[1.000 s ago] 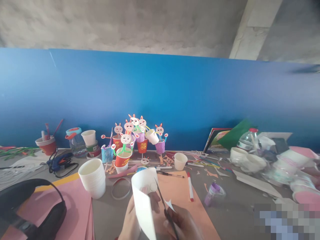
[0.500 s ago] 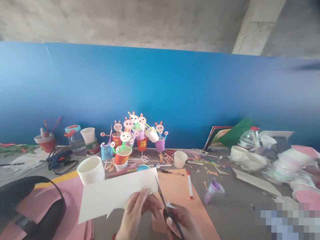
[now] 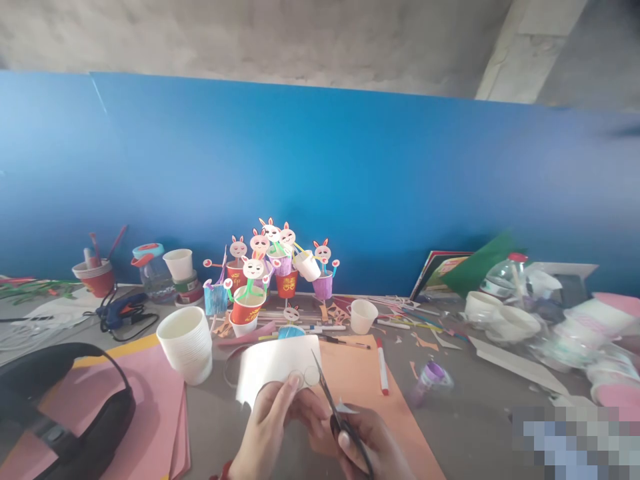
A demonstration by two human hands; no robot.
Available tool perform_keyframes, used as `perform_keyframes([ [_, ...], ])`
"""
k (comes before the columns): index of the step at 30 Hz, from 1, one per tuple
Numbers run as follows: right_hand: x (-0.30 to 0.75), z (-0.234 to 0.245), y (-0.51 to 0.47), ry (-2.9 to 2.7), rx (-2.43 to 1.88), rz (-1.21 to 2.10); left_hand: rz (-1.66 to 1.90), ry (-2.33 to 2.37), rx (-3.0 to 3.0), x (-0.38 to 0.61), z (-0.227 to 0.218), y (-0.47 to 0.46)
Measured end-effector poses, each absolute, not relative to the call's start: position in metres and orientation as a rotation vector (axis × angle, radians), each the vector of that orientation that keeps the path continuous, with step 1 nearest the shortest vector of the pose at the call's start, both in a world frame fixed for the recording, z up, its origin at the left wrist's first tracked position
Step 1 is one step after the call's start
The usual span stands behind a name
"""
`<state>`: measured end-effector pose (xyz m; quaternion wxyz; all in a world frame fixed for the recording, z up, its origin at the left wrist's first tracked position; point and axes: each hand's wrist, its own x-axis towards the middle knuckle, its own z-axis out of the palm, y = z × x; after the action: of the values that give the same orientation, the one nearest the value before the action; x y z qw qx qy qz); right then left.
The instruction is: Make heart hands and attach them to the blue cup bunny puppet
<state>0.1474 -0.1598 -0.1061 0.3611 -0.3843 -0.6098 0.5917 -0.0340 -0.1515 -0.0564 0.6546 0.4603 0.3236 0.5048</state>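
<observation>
My left hand (image 3: 270,427) pinches a white sheet of paper (image 3: 273,363) at its lower right edge, thumb on top beside pencilled circles. My right hand (image 3: 370,443) grips black scissors (image 3: 333,403), whose blades point up at the paper's right edge and look nearly closed. A small white paper scrap (image 3: 345,407) lies by the blades. Both hands are low in the middle of the view, above an orange sheet (image 3: 360,377).
A stack of white cups (image 3: 186,343) stands left of the paper on pink sheets (image 3: 150,413). Bunny-faced cup crafts (image 3: 270,273) line the blue wall. A red marker (image 3: 383,367), a lone white cup (image 3: 361,316), a black headset (image 3: 60,393), a glue gun (image 3: 120,313) and clutter at the right surround me.
The white sheet has turned from edge-on to flat, then shifted so less of it shows to the left. The scissors stay at its right edge. The view has tilted slightly.
</observation>
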Motion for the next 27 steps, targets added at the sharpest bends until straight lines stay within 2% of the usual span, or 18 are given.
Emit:
perform_keyframes([
  [27, 0.158, -0.108, -0.155, -1.625, -0.918, 1.548, 1.116, 0.752, 1.115, -0.041, -0.052, -0.145],
])
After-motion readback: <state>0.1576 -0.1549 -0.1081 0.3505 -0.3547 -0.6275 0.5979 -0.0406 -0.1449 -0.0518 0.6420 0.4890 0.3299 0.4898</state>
